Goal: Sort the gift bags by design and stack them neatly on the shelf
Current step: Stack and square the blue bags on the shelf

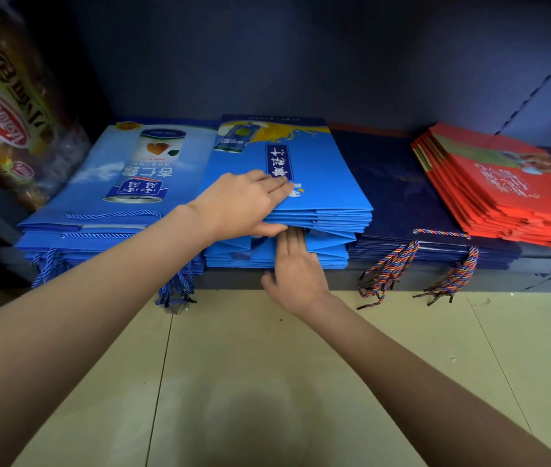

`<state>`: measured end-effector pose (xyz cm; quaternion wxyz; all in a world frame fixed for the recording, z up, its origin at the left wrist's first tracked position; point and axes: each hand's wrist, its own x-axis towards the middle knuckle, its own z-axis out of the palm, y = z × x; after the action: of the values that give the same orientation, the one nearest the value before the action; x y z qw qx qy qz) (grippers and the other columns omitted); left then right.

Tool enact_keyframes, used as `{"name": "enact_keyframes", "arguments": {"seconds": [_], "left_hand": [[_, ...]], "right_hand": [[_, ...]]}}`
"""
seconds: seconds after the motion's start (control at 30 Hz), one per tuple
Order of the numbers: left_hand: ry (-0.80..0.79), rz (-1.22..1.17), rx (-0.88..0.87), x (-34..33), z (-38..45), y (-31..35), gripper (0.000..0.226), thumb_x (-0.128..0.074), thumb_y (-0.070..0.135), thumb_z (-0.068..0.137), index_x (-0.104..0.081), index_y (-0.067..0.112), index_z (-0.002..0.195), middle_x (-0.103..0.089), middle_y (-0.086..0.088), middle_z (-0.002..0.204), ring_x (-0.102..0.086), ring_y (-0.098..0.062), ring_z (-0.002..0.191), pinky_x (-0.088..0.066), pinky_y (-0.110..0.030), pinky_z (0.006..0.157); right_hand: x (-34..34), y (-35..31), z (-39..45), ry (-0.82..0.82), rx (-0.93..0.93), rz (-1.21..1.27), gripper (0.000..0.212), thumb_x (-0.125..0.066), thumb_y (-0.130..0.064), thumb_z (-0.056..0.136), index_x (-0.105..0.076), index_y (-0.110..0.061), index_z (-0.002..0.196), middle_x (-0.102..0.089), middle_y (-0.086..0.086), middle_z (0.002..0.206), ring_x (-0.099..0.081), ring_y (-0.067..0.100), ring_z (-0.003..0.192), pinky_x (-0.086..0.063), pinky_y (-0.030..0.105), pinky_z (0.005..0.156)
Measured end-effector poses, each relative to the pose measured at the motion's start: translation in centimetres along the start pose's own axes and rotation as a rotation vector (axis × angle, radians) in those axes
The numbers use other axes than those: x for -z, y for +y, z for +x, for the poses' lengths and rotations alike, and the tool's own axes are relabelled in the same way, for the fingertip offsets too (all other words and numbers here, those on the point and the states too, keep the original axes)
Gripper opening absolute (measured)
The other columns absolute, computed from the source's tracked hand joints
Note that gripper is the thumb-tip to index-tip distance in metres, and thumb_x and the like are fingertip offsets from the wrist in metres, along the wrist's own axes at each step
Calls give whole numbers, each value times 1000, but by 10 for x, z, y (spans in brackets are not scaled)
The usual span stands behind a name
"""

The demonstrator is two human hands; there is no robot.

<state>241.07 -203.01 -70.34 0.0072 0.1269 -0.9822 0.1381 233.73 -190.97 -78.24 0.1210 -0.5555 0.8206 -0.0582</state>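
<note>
Since every bag lies folded flat, the four design piles on the shelf (385, 279) read as follows, left to right.

Snack packet: one large wrapped packet (8, 106) leans at the far left of the shelf, not a gift bag.

Almond-drink stack: one pile of light blue bags (112, 183) with a can picture; the bag count cannot be told from the edges. Blue cord handles (48, 264) hang off the front.

Juice stack: one pile of blue bags (318, 183) just beside it, split into an upper bundle raised over a lower bundle.

Left hand: the left hand (247, 200) lies on the upper bundle, fingers spread flat on top and thumb hooked under its front edge, gripping it.

Right hand: the right hand (296, 267) has straight fingers slid into the gap between the bundles, pressing on the lower one.

Navy stack: one low pile of dark bags (398, 197), with striped cords (385, 274) trailing over the shelf edge.

Red stack: one pile of red bags (503, 197) at the right, fanned askew.

Handling: probably light singly, stiff glossy card, likely to slide bag on bag and crease at corners.

Hold: best taken by the bundle's front edge, thumb under and fingers over, cords kept tucked.
</note>
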Motion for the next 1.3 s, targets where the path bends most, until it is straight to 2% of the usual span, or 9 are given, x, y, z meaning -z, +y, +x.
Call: {"name": "enact_keyframes", "arguments": {"seconds": [0.1,0.2,0.27,0.37,0.53,0.7,0.8,0.93,1.3], "left_hand": [[26,-1,-1,-9,-3,2,71,-38,53,94,-20,13,149,-28,-3,153,-34,-21,134,-48,-38,86],[73,-24,-28,-19,-5,2,69,-52,49,89,-39,6,141,-47,-10,142,-50,-28,122,-54,-40,74],[144,-46,-54,-25,-6,0,67,-59,48,85,-49,2,134,-56,-14,131,-58,-31,111,-55,-39,65],[122,-35,-37,-25,-2,0,69,-50,49,91,-34,7,144,-42,-9,145,-46,-27,126,-52,-42,79],[132,-38,-14,-23,-4,1,70,-49,50,91,-34,7,144,-42,-9,145,-45,-27,127,-52,-42,80],[269,42,-85,-39,-7,1,72,-74,53,70,-62,1,119,-67,-12,114,-66,-28,96,-56,-32,59],[278,-5,-80,-50,-9,5,77,-67,58,69,-61,-1,120,-66,-14,115,-65,-31,98,-57,-38,70],[240,11,-29,-60,-12,11,85,-75,60,61,-60,3,121,-64,-11,117,-63,-29,100,-54,-37,78],[229,-23,157,-65,-81,-29,95,-81,53,56,-46,14,134,-55,-15,129,-56,-39,109,-33,-62,99]], "right_hand": [[-12,8,-30,152,173,-72,74,-53,-20,82,-22,5,144,-20,20,153,-15,30,144,-10,38,118],[-26,16,-61,263,259,-37,63,-46,-18,74,-47,5,132,-41,20,143,-31,30,137,-17,38,115],[-32,22,-75,248,238,-2,61,-41,-19,75,-49,5,130,-44,19,141,-33,28,133,-22,37,113],[-36,32,-75,212,165,-19,62,-51,-18,71,-50,5,129,-47,21,138,-48,32,125,-42,39,102],[-28,31,-56,170,125,-105,66,-57,-23,66,-54,0,128,-51,16,136,-49,25,114,-50,37,87],[-16,17,-44,161,305,-23,63,-39,-12,77,-39,1,139,-40,15,145,-32,27,134,-26,37,113],[-17,20,-37,48,333,37,67,-43,-5,86,-18,-3,148,-16,11,156,-15,22,144,-1,23,116],[-18,27,-50,281,339,155,41,-39,-9,79,-65,-2,109,-63,12,118,-55,26,113,-41,32,101],[-18,23,-43,193,366,112,57,-31,-8,78,-51,1,130,-50,14,137,-46,27,129,-24,30,113]]}}
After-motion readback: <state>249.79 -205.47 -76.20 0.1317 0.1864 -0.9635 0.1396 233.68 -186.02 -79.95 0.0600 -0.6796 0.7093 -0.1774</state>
